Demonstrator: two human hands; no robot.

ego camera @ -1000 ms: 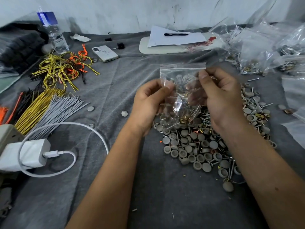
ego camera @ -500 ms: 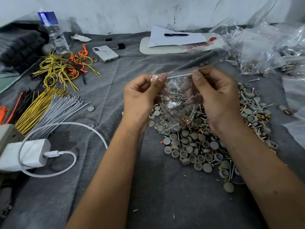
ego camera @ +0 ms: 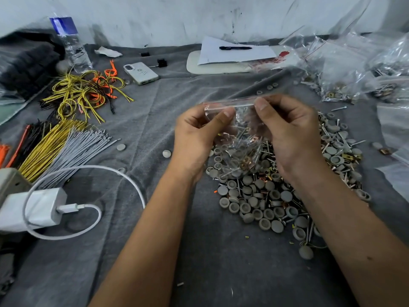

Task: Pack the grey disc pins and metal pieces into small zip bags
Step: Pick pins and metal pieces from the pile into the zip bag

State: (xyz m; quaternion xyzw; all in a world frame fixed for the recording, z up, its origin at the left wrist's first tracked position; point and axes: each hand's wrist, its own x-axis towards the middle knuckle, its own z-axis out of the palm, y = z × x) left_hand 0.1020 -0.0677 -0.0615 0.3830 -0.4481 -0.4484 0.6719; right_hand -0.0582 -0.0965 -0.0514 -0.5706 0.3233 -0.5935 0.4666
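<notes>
Grey felt cloth (ego camera: 155,111) (crinkly zip bag (ego camera: 234,134))

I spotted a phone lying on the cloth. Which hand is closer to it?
The left. The left hand, pinching the zip bag, sits right of and below the phone. The right hand grips the bag's far end, farther right.

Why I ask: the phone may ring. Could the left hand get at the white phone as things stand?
Probably not at once: the left hand pinches the zip bag. The path to the white phone looks free.
</notes>
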